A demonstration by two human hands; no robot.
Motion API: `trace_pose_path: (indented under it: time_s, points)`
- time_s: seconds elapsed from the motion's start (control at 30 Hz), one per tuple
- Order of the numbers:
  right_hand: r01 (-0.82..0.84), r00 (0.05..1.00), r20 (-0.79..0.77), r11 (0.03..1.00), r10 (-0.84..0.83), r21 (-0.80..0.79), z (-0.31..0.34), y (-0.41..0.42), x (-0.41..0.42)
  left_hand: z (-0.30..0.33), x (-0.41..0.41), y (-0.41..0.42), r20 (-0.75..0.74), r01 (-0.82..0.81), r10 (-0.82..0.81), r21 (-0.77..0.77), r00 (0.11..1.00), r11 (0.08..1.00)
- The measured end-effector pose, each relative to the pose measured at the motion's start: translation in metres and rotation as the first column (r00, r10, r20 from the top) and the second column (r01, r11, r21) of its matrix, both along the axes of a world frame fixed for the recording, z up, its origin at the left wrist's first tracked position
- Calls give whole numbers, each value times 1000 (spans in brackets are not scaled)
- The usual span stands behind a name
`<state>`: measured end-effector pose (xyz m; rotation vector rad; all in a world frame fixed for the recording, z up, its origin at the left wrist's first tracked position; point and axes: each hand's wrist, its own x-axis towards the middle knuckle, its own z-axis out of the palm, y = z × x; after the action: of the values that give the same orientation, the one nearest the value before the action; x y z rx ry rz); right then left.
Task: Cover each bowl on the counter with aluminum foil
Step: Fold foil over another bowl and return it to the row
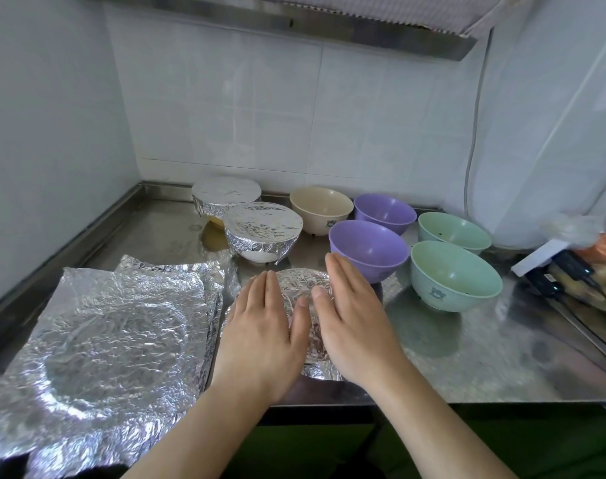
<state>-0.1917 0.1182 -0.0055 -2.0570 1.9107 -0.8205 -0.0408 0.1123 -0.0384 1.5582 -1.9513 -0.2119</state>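
We stand at a scuffed stainless-steel counter (467,357) set into a corner of white-tiled walls (260,108), with the metal underside of a range hood (294,19) overhead and a white cord (471,157) hanging down the right wall. Our left hand (260,333) and right hand (353,323) lie flat, fingers straight and together, pressing on either side of the crinkled foil top of the bowl nearest us (303,295); they grip nothing. This bowl sits near the front edge of the counter, its foil skirt showing below our palms.

To its left a stack of crumpled aluminum foil sheets (114,340) lies spread over the steel. Behind, toward the back wall, stand two more foil-covered bowls: a yellow one in the rear (225,198) and a white one just in front of it (262,231), close together.

To the right stand five uncovered bowls: a cream bowl (320,209), a purple bowl at the back (384,212), a nearer purple bowl (369,248) just beside our right fingertips, a pale green bowl at the back (453,231) and a nearer pale green bowl with a small bear mark (455,274). At the far right edge lies a plastic bag of packaged items (578,264), too blurred for us to identify.
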Motion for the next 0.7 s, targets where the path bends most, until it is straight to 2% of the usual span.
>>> trace_pose_path:
  time_s: [0.1,0.17,0.27,0.3,0.33,0.43,0.5,0.63,0.7]
  points:
    - [6,998,-61,997,-11,-82,-5,7,12,-4,1,-2,72,5,-5,-5,997,1000]
    - [23,998,-51,991,-30,-134,-12,11,12,-7,1,-5,55,0,0,-9,998,1000]
    - [-6,996,-92,972,-17,-235,-23,16,7,-10,3,-9,263,10,-7,-11,965,1000]
    - [-13,996,-92,968,-11,-250,-25,17,5,-10,3,-10,311,15,-11,-10,950,1000]
    - [-16,996,-84,969,-5,-247,-25,19,4,-10,3,-10,298,10,-7,-9,955,1000]
    - [-10,999,-32,991,6,-134,-13,15,3,-7,3,-8,199,8,-7,-4,980,1000]
    - [-2,999,-34,999,0,-48,-2,5,-1,-4,3,-4,75,8,-8,0,997,1000]
    - [-22,1000,-10,986,24,163,1,-11,-8,3,8,1,26,57,-57,8,998,998]
    - [-5,1000,-23,980,9,200,-7,-14,-11,5,11,1,-20,106,-105,27,994,994]
